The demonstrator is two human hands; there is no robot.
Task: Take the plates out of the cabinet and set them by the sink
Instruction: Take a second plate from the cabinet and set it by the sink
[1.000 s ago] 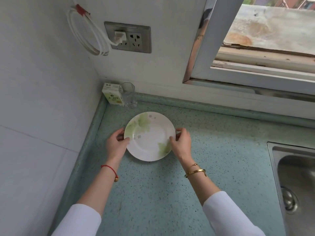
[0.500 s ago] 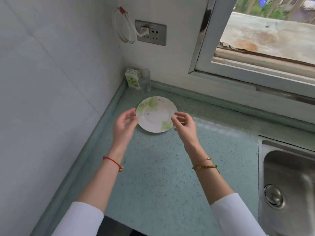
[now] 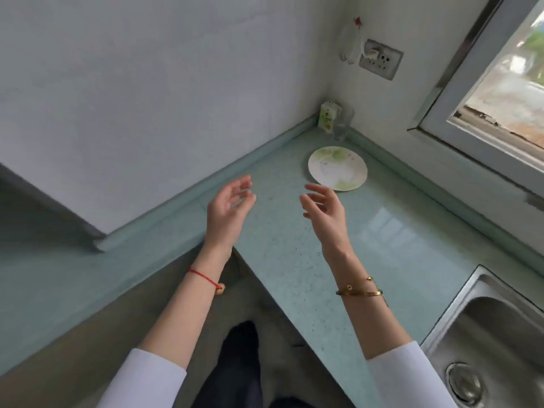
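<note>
Head view: a white plate [image 3: 337,168] with a faint green leaf pattern lies flat on the pale green bench [image 3: 294,260], right of centre in the upper half of the frame, near the corner where a small carton [image 3: 327,117] and a clear glass [image 3: 341,125] stand just beside each other. Both hands hover above the bench, below and left of the plate and apart from it. The left hand [image 3: 228,210] and the right hand [image 3: 323,209] face palm to palm, fingers [image 3: 313,188] loosely spread, holding nothing. A steel sink [image 3: 485,334] fills the lower right corner.
</note>
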